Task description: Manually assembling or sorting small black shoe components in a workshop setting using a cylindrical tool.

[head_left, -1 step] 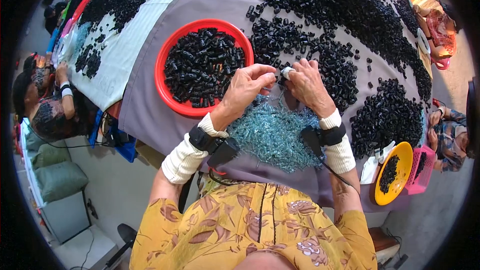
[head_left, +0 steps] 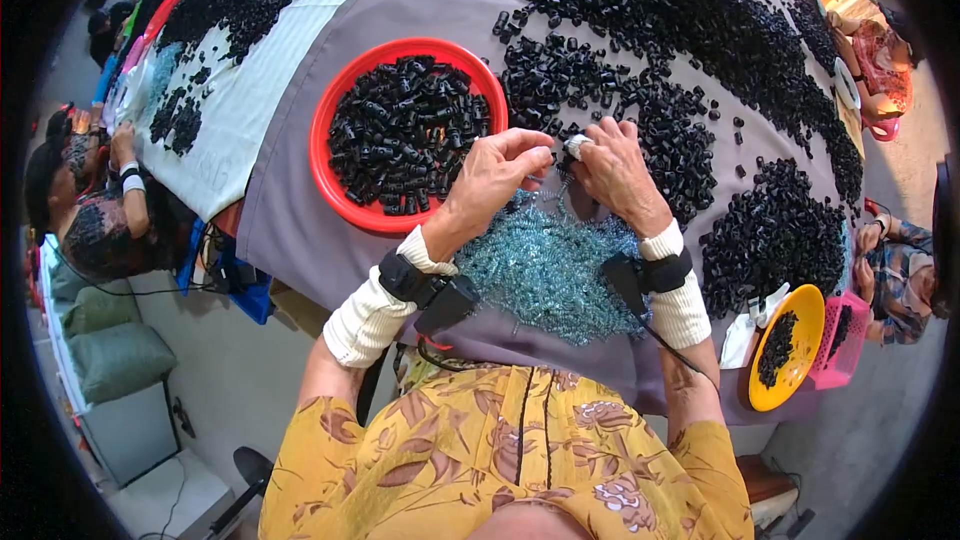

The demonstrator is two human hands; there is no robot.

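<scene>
My left hand point(head_left: 495, 175) and my right hand point(head_left: 615, 175) meet fingertip to fingertip over the grey cloth, just beyond a heap of small pale blue metal pieces point(head_left: 545, 275). Both pinch a tiny part between them, which is too small to make out. A white wrap covers one fingertip point(head_left: 577, 145) of my right hand. Directly to the left of my left hand is a red round tray point(head_left: 322, 155) full of small black tube-shaped parts point(head_left: 410, 130). More loose black parts point(head_left: 680, 150) lie beside my right hand. Each wrist carries a black strap with a cable.
Large heaps of black parts point(head_left: 690, 10) cover the far table. A yellow bowl point(head_left: 805, 325) with black parts and a pink basket point(head_left: 850, 345) are at the right edge. One person point(head_left: 85, 210) sits at the left and another person point(head_left: 900, 270) at the right.
</scene>
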